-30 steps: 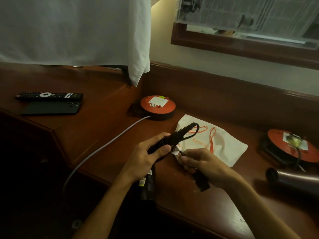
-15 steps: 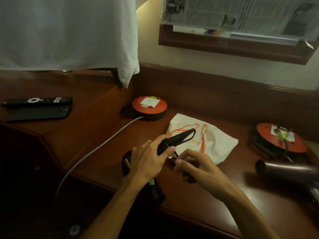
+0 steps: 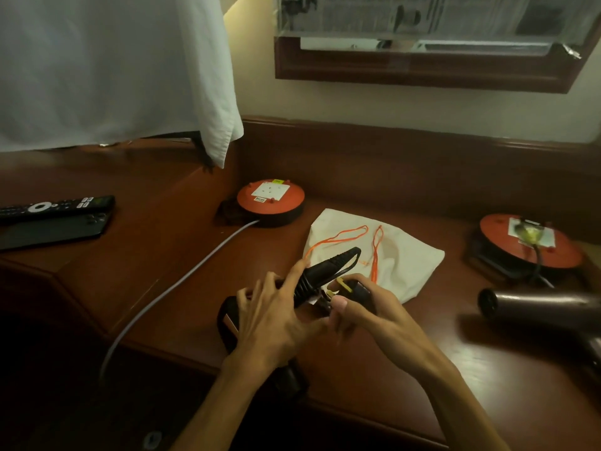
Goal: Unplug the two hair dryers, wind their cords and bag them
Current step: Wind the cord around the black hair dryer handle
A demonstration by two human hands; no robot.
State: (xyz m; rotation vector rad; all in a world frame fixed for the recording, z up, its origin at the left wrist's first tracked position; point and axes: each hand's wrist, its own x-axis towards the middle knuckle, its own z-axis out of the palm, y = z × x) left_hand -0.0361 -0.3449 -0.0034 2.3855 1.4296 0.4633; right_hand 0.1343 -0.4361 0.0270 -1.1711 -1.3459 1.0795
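Plug's up now! The right hand (image 3: 367, 315) has raised the black brass-pronged plug (image 3: 353, 289) beside the black hair dryer's ribbed handle (image 3: 320, 271), gripped by the left hand (image 3: 276, 317) over the wooden desk (image 3: 374, 369) — winding nearly finished, white drawstring bag (image 3: 406, 255) next.

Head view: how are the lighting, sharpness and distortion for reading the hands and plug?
Head view: dim, warm light, with the space under the desk edge nearly black; the left hand and right hand are slightly soft, yet the plug prongs read clearly; wide-angle bending curves the mirror frame; the second hair dryer is cut off at the right.
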